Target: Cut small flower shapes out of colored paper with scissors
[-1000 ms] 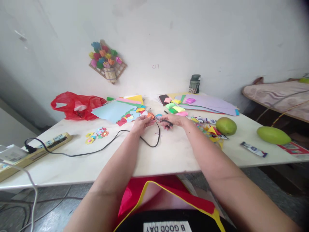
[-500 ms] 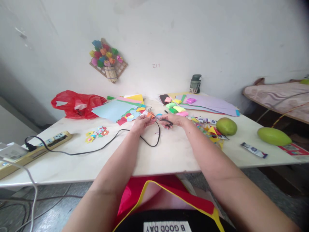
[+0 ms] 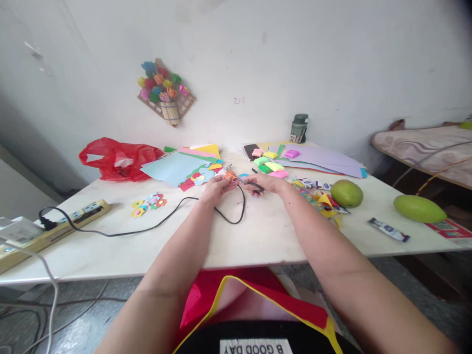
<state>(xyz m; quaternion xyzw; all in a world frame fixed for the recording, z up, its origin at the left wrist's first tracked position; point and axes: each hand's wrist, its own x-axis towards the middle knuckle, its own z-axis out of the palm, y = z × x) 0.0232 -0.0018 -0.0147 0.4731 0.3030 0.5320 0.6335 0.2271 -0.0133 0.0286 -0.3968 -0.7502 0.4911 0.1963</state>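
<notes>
Both my arms reach out over a white table. My left hand pinches a small orange paper piece between its fingertips. My right hand is closed round a thin black-handled tool whose tip points left to the orange piece; a black cord runs from it, looping on the table and off to the left. Just beyond my hands lie small cut paper shapes in several colours.
Coloured paper sheets, a red plastic bag, a power strip, small paper flowers, folded paper pads, purple sheets, a dark jar, two green mangoes, a glue tube. Bed at right.
</notes>
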